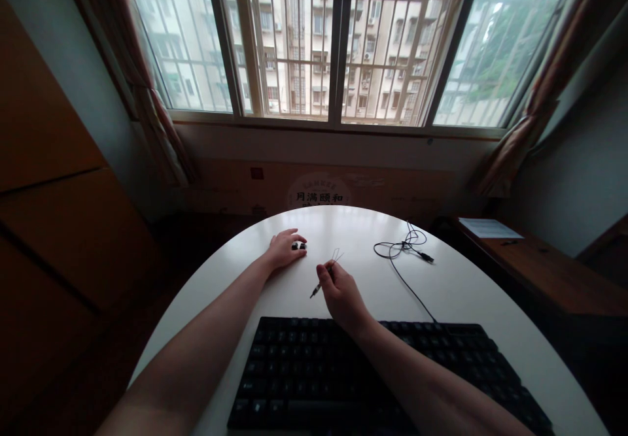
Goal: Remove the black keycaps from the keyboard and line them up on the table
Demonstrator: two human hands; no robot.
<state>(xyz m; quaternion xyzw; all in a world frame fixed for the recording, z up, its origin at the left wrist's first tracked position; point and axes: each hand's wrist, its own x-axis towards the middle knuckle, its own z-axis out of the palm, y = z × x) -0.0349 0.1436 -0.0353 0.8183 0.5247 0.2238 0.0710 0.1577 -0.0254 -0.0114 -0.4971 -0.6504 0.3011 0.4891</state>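
My right hand [339, 290] is closed in a pinch on a thin wire keycap puller [328, 271], its loops pointing up and away and its dark handle end pointing down to the left. This hand hovers just beyond the far edge of a black keyboard [373, 377]. My left hand [285, 248] rests on the white round table [481, 292] farther away, fingers curled lightly over small black keycaps [299, 246] at its fingertips.
The keyboard's black cable [402, 253] lies coiled on the table to the right of my hands. A wooden side table with a sheet of paper [489, 228] stands at right. A barred window and curtains are ahead, a wooden cabinet at left.
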